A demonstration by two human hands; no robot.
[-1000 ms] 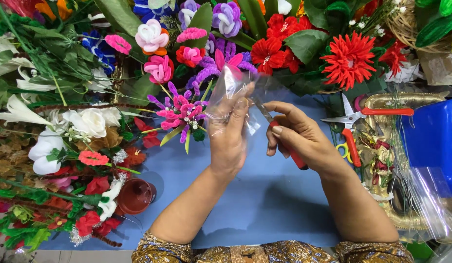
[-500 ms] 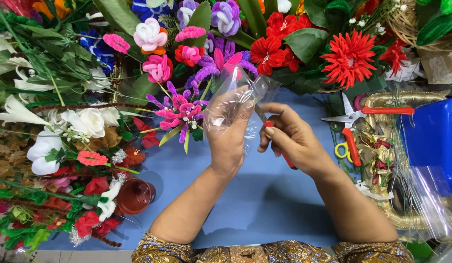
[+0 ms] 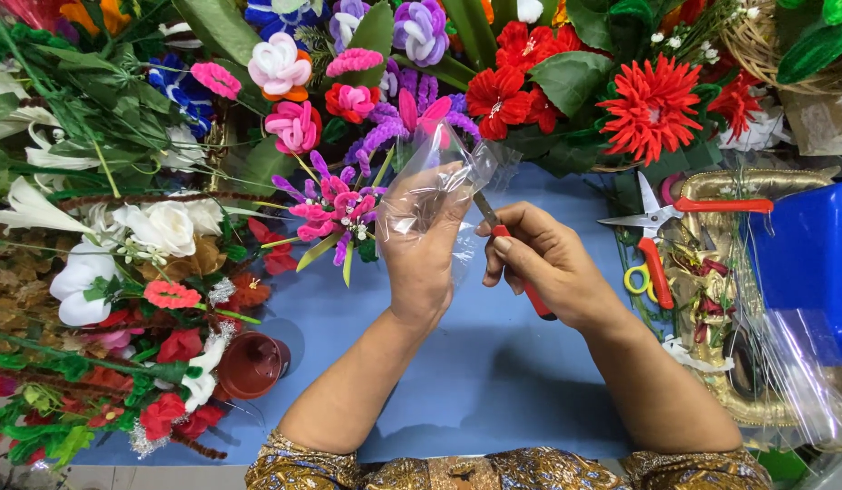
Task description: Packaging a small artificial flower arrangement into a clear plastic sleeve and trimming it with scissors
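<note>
Left hand (image 3: 421, 259) grips clear film (image 3: 439, 181) taut; right hand (image 3: 539, 263), closed on a red-handled tool (image 3: 516, 263), probably a cutter, should slice steadily, away from the fingers.

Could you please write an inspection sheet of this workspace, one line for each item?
Surface: blue table top, bare in the middle.
Job's things: clear plastic film in left hand; red-handled tool in right hand, tip at the film.
Clutter: scissors, small brown pot.
Grips: both closed on their things.
Cables: nothing seen.
Surroundings: artificial flowers around, blue bin at right.
</note>
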